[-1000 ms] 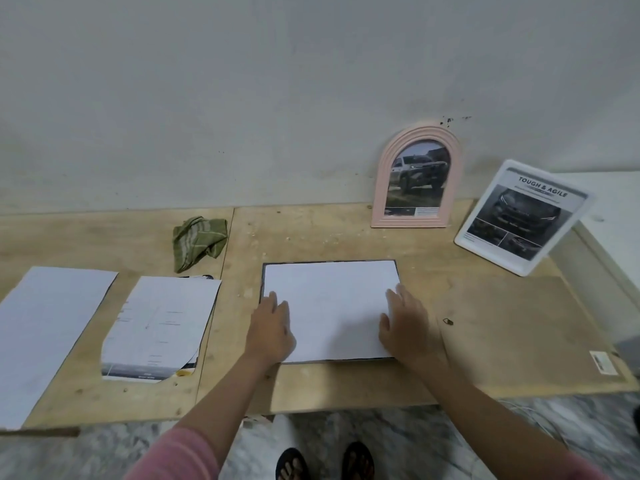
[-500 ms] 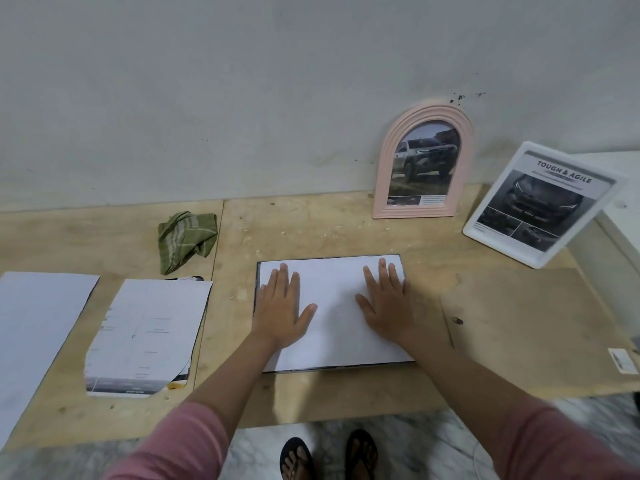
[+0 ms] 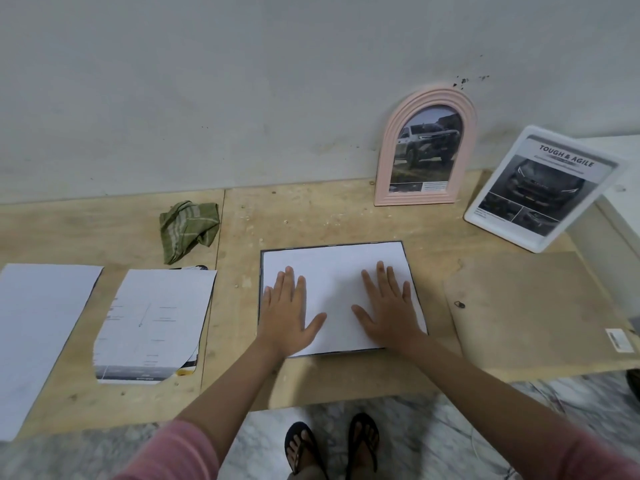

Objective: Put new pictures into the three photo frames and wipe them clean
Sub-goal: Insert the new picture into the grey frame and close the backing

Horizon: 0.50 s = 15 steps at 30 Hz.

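Observation:
A white sheet (image 3: 332,268) lies face down inside a dark-edged frame (image 3: 260,285) flat on the wooden board. My left hand (image 3: 287,313) presses flat on the sheet's left side, fingers spread. My right hand (image 3: 388,306) presses flat on its right side. A pink arched frame (image 3: 388,147) with a truck picture leans on the wall. A white rectangular frame (image 3: 474,213) with a "TOUGH & AGILE" car print leans at the far right. A crumpled green cloth (image 3: 188,230) lies left of centre.
A cut-out sheet (image 3: 156,320) with an arched notch and a plain white sheet (image 3: 38,327) lie at the left. A brown backing board (image 3: 533,306) lies at the right. The board's front edge (image 3: 242,407) ends above a marble floor and my sandalled feet (image 3: 332,445).
Both hands moved from the sheet's lower side edges up onto its face and now lie flat with fingers spread. The view tilted slightly.

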Tool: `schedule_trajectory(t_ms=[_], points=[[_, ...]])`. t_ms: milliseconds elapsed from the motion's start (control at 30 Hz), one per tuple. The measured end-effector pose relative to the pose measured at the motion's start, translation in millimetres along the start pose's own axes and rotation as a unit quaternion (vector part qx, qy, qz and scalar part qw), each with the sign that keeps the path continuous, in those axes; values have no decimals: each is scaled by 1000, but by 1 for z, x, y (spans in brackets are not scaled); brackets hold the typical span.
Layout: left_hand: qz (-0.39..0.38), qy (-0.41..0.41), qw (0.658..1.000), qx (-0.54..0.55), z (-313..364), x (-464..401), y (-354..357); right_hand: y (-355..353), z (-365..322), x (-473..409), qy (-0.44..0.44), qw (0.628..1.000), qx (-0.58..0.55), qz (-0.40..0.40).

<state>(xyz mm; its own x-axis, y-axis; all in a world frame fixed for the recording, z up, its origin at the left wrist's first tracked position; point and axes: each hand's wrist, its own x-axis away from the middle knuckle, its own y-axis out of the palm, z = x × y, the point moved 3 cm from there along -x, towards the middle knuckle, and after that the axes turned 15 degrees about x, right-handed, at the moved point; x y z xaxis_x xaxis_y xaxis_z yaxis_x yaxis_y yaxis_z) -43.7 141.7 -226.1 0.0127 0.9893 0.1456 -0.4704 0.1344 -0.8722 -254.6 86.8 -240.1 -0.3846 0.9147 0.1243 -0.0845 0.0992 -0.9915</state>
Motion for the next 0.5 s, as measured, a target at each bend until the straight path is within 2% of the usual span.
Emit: schedule_trajectory(t_ms=[167, 500], points=[[-37, 5, 999, -9, -6, 13, 16, 6, -5, 15, 18, 999, 25, -42], [-54, 7, 998, -18, -6, 10, 11, 5, -1, 15, 22, 999, 2, -42]])
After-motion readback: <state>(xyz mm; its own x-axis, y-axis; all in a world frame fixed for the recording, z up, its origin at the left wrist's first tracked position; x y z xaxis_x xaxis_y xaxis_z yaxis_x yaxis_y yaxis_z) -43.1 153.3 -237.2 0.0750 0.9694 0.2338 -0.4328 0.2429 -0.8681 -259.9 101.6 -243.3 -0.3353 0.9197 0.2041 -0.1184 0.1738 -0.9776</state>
